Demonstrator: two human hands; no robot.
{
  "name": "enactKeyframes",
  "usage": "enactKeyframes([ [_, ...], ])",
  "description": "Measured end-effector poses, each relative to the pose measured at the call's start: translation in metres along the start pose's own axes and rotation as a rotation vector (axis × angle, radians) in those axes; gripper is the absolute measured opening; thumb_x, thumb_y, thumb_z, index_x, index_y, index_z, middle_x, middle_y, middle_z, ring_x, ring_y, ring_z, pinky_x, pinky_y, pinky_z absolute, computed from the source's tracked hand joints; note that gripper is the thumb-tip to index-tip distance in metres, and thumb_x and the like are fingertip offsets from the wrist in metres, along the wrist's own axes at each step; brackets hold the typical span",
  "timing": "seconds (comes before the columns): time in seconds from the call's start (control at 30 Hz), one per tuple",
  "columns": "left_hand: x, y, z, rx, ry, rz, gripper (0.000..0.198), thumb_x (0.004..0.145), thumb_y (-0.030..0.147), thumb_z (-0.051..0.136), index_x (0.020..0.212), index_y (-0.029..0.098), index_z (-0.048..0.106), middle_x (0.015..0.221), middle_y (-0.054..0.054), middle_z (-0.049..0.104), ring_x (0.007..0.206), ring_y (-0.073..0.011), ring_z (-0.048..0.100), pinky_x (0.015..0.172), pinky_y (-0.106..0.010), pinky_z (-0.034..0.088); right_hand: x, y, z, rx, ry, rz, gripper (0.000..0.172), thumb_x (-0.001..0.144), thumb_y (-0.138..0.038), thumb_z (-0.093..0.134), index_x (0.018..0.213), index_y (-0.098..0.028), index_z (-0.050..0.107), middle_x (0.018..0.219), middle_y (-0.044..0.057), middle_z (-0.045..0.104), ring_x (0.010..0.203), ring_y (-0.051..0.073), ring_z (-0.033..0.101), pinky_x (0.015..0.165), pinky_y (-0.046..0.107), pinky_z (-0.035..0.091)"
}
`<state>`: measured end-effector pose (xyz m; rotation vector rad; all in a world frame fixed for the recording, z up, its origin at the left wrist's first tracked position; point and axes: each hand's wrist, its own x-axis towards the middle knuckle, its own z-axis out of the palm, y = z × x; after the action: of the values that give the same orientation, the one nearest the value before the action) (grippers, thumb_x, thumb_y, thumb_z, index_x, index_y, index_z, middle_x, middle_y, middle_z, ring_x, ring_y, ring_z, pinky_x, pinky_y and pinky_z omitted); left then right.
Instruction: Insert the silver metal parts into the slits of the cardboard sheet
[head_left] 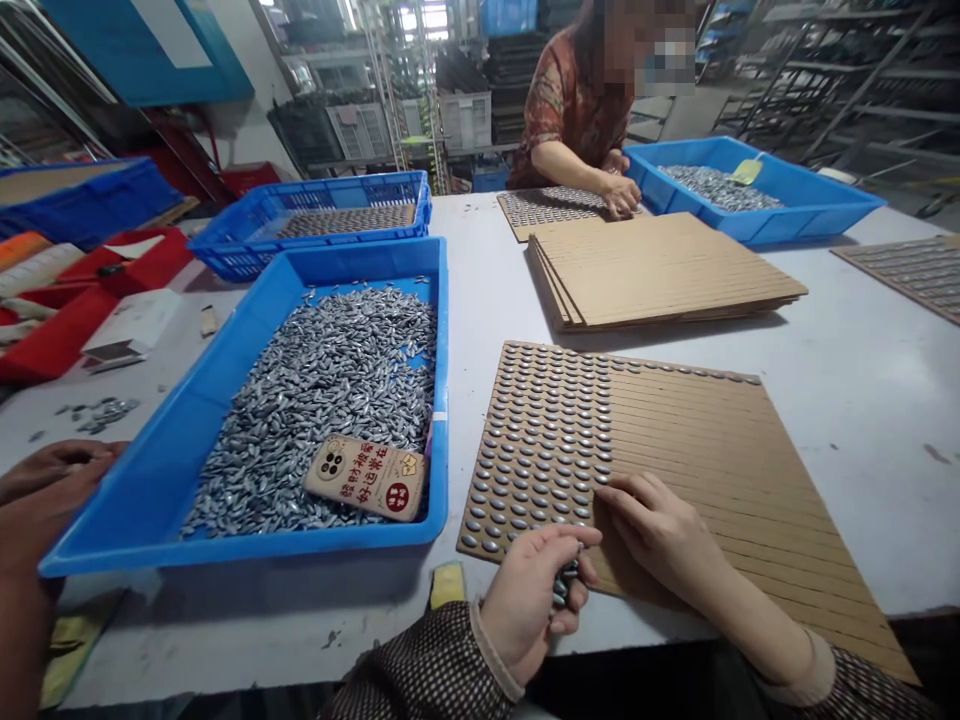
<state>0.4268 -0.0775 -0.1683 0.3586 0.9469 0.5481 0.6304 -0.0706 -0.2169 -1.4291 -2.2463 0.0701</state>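
My left hand (529, 595) is curled shut on a handful of small grey metal pieces (564, 583) at the near edge of a ribbed cardboard sheet (712, 470). My right hand (660, 530) rests on that sheet, its fingertips pinched together at the edge of the rows of metal pieces (540, 440) that fill the sheet's left part. What the right fingertips pinch is too small to make out. A blue tray (172, 450) to the left holds a heap of the same pieces (330, 390) and a small printed card (369, 478).
A stack of bare cardboard sheets (660, 270) lies behind. Across the table a person in a patterned top (577, 100) works at another filled sheet (547, 207) beside a blue tray (795, 200). Another person's hand (45, 490) rests at the left. More blue baskets (315, 220) and red bins (90, 290) stand at the back left.
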Motion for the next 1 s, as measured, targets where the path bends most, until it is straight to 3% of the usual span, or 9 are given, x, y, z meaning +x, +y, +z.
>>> enactKeyframes([
  [0.23, -0.001, 0.001, 0.000, 0.027, 0.013, 0.018, 0.029, 0.075, 0.038, 0.067, 0.090, 0.020, 0.049, 0.066, 0.003, 0.058, 0.046, -0.0042, 0.041, 0.039, -0.017, 0.013, 0.002, -0.003, 0.002, -0.006, 0.017, 0.014, 0.024, 0.094, -0.013, 0.042, 0.102, -0.019, 0.064, 0.095, 0.010, 0.066, 0.086, 0.021, 0.059, 0.075, 0.034, 0.053],
  [0.47, 0.002, -0.001, -0.005, -0.028, 0.009, 0.066, 0.035, 0.075, 0.044, 0.071, 0.090, 0.014, 0.058, 0.065, 0.003, 0.054, 0.048, -0.0025, 0.040, 0.039, -0.017, 0.014, 0.001, -0.002, 0.002, 0.036, 0.028, 0.029, 0.021, 0.095, -0.014, 0.044, 0.101, -0.020, 0.064, 0.096, 0.010, 0.066, 0.089, 0.022, 0.060, 0.076, 0.036, 0.053],
  [0.6, 0.003, -0.002, -0.005, -0.066, 0.019, 0.079, 0.035, 0.073, 0.037, 0.073, 0.096, 0.014, 0.059, 0.069, 0.001, 0.057, 0.051, -0.0034, 0.044, 0.039, -0.016, 0.017, 0.003, -0.021, -0.012, 0.235, 0.124, 0.148, 0.018, 0.094, -0.022, 0.049, 0.105, -0.022, 0.063, 0.099, 0.009, 0.066, 0.088, 0.021, 0.064, 0.074, 0.032, 0.055],
  [0.7, 0.002, 0.000, -0.003, -0.071, 0.025, 0.117, 0.037, 0.071, 0.033, 0.075, 0.097, 0.015, 0.057, 0.072, -0.001, 0.061, 0.053, -0.0049, 0.048, 0.039, -0.015, 0.019, 0.002, -0.046, -0.023, 0.535, 0.111, 0.265, 0.013, 0.093, -0.026, 0.052, 0.099, -0.023, 0.063, 0.091, 0.006, 0.067, 0.080, 0.019, 0.066, 0.066, 0.027, 0.056],
  [0.77, 0.001, 0.000, -0.002, -0.059, 0.033, 0.158, 0.036, 0.070, 0.034, 0.076, 0.094, 0.014, 0.057, 0.074, -0.003, 0.063, 0.055, -0.0064, 0.051, 0.038, -0.016, 0.021, 0.001, -0.060, -0.026, 0.676, 0.094, 0.308, 0.013, 0.093, -0.026, 0.053, 0.098, -0.023, 0.064, 0.090, 0.006, 0.067, 0.081, 0.019, 0.066, 0.069, 0.028, 0.057],
  [1.0, 0.003, -0.004, -0.007, -0.093, -0.040, 0.165, 0.031, 0.071, 0.033, 0.077, 0.084, 0.015, 0.054, 0.076, -0.003, 0.062, 0.053, -0.0058, 0.049, 0.038, -0.016, 0.025, 0.000, -0.078, -0.025, 0.703, 0.065, 0.268, 0.026, 0.092, -0.021, 0.054, 0.117, -0.027, 0.062, 0.107, 0.009, 0.064, 0.101, 0.021, 0.062, 0.084, 0.031, 0.055],
])
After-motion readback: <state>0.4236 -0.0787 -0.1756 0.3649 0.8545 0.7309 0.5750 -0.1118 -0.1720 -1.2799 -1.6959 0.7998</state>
